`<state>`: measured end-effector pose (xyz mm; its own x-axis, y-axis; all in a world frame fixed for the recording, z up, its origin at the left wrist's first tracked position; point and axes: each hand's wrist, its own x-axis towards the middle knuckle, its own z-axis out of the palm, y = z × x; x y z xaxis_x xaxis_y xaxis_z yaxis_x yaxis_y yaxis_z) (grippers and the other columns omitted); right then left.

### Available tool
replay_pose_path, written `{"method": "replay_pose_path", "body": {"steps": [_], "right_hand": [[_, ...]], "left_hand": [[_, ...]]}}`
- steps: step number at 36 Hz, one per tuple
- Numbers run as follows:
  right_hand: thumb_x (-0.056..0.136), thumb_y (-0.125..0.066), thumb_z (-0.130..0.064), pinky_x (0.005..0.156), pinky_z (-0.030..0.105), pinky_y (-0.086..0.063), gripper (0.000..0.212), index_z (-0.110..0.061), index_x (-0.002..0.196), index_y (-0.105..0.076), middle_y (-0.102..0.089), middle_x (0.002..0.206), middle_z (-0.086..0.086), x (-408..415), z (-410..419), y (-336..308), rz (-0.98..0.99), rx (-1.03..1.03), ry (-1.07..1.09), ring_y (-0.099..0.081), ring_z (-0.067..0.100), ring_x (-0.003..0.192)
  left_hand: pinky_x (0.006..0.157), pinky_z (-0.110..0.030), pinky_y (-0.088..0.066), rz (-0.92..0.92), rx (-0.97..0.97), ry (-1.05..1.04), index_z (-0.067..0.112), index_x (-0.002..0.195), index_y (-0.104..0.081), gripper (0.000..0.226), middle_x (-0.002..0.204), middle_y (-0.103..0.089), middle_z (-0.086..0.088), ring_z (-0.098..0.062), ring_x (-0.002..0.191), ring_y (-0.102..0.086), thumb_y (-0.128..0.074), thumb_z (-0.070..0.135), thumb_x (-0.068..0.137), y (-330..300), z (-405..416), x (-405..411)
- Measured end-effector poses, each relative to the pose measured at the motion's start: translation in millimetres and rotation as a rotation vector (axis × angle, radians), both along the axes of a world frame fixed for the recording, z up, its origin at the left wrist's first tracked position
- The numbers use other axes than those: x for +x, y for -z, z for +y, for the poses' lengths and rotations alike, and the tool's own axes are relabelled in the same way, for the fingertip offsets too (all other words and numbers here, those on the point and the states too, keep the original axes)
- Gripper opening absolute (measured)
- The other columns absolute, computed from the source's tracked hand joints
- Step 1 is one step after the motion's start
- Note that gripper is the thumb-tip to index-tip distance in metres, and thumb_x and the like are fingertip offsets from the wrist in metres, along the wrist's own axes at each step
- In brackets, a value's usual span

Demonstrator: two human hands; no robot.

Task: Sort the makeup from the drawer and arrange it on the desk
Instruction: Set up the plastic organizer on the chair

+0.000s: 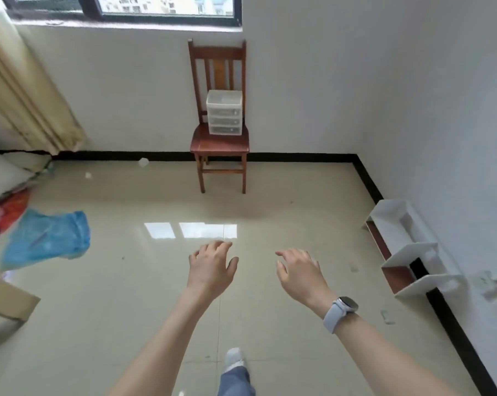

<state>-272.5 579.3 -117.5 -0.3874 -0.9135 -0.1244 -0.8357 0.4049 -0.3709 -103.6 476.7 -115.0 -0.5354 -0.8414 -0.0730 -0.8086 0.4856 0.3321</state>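
Head view: I stand on the tiled floor (270,195), facing the far wall, both arms stretched out ahead.
Left hand (211,267): empty, palm down, fingers loosely spread.
Right hand (300,271): empty, palm down, fingers loosely spread; a watch (343,310) on that wrist.
Drawer unit (224,112): clear plastic, on the seat of the chair (219,144) against the far wall, well apart from my hands.
Drawers: three, stacked, all pushed in as far as I can tell.
Makeup: none visible; contents of the drawers too dim to make out.
Desk: not sure I see it; a tan corner at the left edge (7,304) may be a table, cannot tell.
Done so far: nothing that shows. No drawer open, nothing sorted, nothing laid out.
Left to do, my judgement: reach the chair, open the drawers, take out the makeup, sort it, arrange it on the desk. Essentially the whole task.
Count, chair: one.
Count, drawer unit: one.
Count, hands: two, both empty.
Count, shelf (413,252): one white stepped piece on the floor by the right wall.
Count, blue bag (47,238): one, on the floor at left.
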Motion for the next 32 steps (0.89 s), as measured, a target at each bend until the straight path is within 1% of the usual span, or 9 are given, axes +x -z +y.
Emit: {"method": "replay_pose_path", "body": {"steps": [3,6,10,20,23,27,32], "right_hand": [[0.096,-0.038,-0.029,0.102,0.03,-0.027,0.037,-0.024,0.132,-0.046,-0.05,0.134,-0.005,-18.3,-71.5,-12.0,0.028,0.01,-0.041,-0.038,0.016,0.128],[0.096,-0.038,-0.029,0.102,0.029,-0.026,0.036,-0.024,0.131,-0.047,-0.05,0.134,-0.006,-37.9,-140.9,-25.6,0.031,-0.014,-0.063,-0.038,0.015,0.127],[0.096,-0.038,-0.027,0.103,0.032,-0.027,0.035,-0.023,0.13,-0.048,-0.05,0.134,-0.005,-62.4,-216.9,-34.9,0.022,-0.025,-0.071,-0.04,0.017,0.126],[0.097,-0.036,-0.029,0.103,0.031,-0.025,0.036,-0.021,0.131,-0.046,-0.049,0.135,-0.002,-155.1,-408.0,-17.8,0.011,0.001,-0.095,-0.039,0.019,0.127],[0.098,-0.036,-0.028,0.103,0.032,-0.026,0.036,-0.021,0.131,-0.046,-0.049,0.135,-0.002,-191.7,-471.2,-16.9,-0.011,-0.002,-0.095,-0.039,0.019,0.127],[0.098,-0.036,-0.026,0.102,0.032,-0.03,0.035,-0.02,0.13,-0.047,-0.049,0.134,-0.001,-242.6,-554.5,-22.1,-0.019,-0.004,-0.108,-0.04,0.019,0.125],[0.097,-0.037,-0.024,0.099,0.033,-0.034,0.034,-0.019,0.128,-0.049,-0.052,0.13,0.0,-282.6,-653.7,-23.4,-0.057,-0.013,-0.118,-0.044,0.02,0.12]], "left_hand": [[0.102,-0.035,-0.024,0.022,-0.001,-0.027,0.025,0.135,-0.043,0.043,0.138,-0.043,0.007,-0.016,0.126,-0.038,-0.042,0.04,0.094,-11.4,-69.8,-14.0],[0.101,-0.034,-0.025,0.044,-0.037,-0.062,0.024,0.133,-0.045,0.041,0.135,-0.046,0.007,-0.016,0.123,-0.04,-0.043,0.04,0.094,-25.0,-136.9,-28.5],[0.103,-0.034,-0.023,0.046,-0.039,-0.077,0.023,0.133,-0.046,0.041,0.134,-0.047,0.005,-0.017,0.123,-0.041,-0.043,0.039,0.095,-34.9,-210.6,-50.9],[0.102,-0.035,-0.024,0.049,-0.025,-0.078,0.022,0.134,-0.046,0.042,0.135,-0.046,0.004,-0.018,0.124,-0.041,-0.045,0.037,0.095,-13.9,-393.5,-145.0],[0.102,-0.037,-0.025,0.051,-0.019,-0.104,0.021,0.133,-0.047,0.041,0.134,-0.047,0.002,-0.019,0.123,-0.042,-0.045,0.036,0.095,-7.6,-457.6,-182.6],[0.099,-0.035,-0.029,0.062,-0.025,-0.115,0.02,0.13,-0.05,0.038,0.129,-0.051,0.001,-0.019,0.118,-0.047,-0.045,0.033,0.095,-11.5,-540.1,-236.2],[0.094,-0.033,-0.031,0.087,-0.056,-0.15,0.019,0.126,-0.054,0.034,0.124,-0.055,0.002,-0.02,0.113,-0.05,-0.046,0.028,0.093,-21.0,-631.1,-273.4]]}}
